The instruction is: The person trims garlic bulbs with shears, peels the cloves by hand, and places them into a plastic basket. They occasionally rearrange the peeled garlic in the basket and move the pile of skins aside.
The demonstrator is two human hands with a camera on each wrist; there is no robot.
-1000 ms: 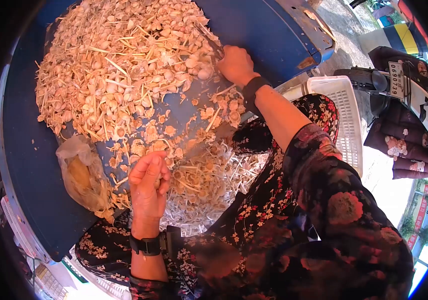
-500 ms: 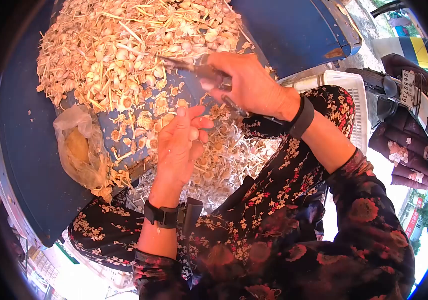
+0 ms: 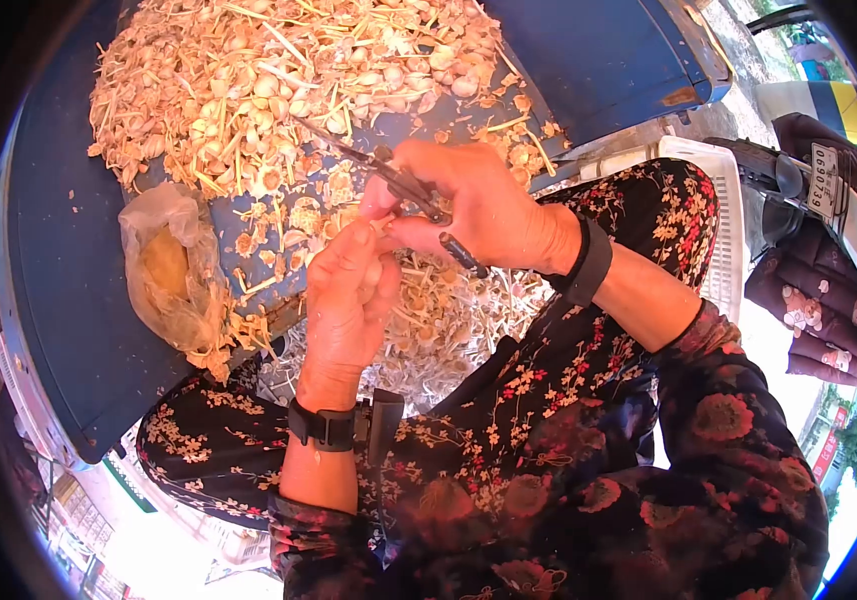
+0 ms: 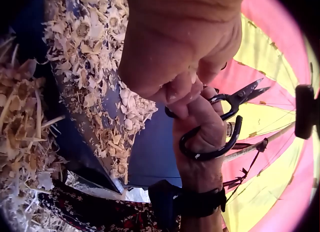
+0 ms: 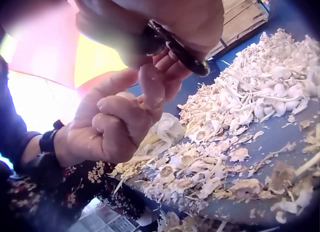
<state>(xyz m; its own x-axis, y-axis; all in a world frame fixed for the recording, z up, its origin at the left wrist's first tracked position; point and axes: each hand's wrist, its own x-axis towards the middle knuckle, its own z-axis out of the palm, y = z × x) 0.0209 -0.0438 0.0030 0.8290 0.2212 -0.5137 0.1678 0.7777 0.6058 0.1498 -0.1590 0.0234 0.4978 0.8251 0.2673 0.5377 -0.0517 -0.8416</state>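
Observation:
My right hand [image 3: 484,205] grips black-handled scissors [image 3: 404,180], whose blades point up and left toward the pile. The open blades [image 4: 247,93] and looped black handles [image 4: 210,154] show in the left wrist view. Close against it, my left hand [image 3: 344,300] has its fingers curled in, with a small pale garlic clove [image 4: 193,75] between them, mostly hidden. The fingertips of both hands meet above the scraps. A big heap of garlic [image 3: 269,90] with dry stems covers the far part of the blue surface [image 3: 59,300].
Peelings and cut root ends [image 3: 304,215] lie scattered near the surface's front edge. At the left is a clear plastic bag [image 3: 164,255] with something yellowish inside. More scraps [image 3: 449,310] fill the space between the person's legs. A white plastic crate [image 3: 729,220] stands at the right.
My right hand has come from the heap's right edge toward the left hand, bringing the scissors. My left hand has shifted slightly right and up, and the two hands now meet.

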